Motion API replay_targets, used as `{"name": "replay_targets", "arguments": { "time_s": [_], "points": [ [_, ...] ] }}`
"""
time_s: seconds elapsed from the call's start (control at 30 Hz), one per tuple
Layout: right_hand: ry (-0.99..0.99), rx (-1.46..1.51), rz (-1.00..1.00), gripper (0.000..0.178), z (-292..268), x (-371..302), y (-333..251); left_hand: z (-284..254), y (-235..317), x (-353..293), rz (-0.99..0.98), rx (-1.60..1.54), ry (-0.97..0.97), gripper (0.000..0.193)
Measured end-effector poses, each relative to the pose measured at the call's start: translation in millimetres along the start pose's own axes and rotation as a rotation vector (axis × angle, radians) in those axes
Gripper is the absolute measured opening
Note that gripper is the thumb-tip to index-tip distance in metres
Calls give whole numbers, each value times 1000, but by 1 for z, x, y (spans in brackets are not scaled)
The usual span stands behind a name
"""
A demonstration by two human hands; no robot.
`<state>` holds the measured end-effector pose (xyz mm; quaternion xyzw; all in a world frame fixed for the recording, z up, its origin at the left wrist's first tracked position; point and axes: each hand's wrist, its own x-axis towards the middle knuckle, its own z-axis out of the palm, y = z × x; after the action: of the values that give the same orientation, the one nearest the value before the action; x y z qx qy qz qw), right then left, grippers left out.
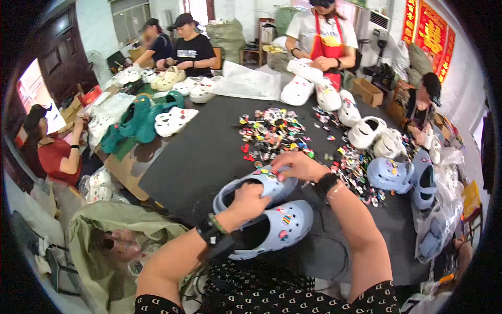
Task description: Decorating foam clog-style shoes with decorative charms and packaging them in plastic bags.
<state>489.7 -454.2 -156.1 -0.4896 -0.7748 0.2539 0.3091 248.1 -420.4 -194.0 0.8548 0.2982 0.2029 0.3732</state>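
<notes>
Two light blue clogs lie side by side on the black-topped table in front of me. My left hand (247,203) is closed on the farther clog (280,192), its fingers reaching into the foot opening. At that clog's toe, my right hand (299,167) has its fingertips pinched together on the upper, among colourful charms (265,176); whatever is between them is hidden. The nearer clog (293,222) rests below my hands, with a rainbow charm and other small charms set into its holes. A large heap of loose charms (273,131) lies just beyond.
More charms (358,170) spread to the right, beside blue clogs (389,174) and a row of white clogs (366,132). Green clogs (141,120) stand at the left. An open green sack (86,222) sits lower left. Several people work around the table.
</notes>
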Motion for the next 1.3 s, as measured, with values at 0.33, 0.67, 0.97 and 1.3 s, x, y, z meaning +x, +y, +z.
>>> {"name": "replay_targets", "arguments": {
  "time_s": [0.33,0.67,0.97,1.3],
  "points": [
    [33,23,28,39,5,-18,-13,-4,18,5,-164,-54,-157,40],
    [-82,286,155,51,-2,-17,0,1,26,21,-308,-885,-151,33],
    [-53,284,156,50,-1,-16,-4,3,27,30,-511,-1365,-149,26],
    [60,156,111,31,-2,-12,-13,15,25,26,-547,-1359,-132,33]
  ]
}}
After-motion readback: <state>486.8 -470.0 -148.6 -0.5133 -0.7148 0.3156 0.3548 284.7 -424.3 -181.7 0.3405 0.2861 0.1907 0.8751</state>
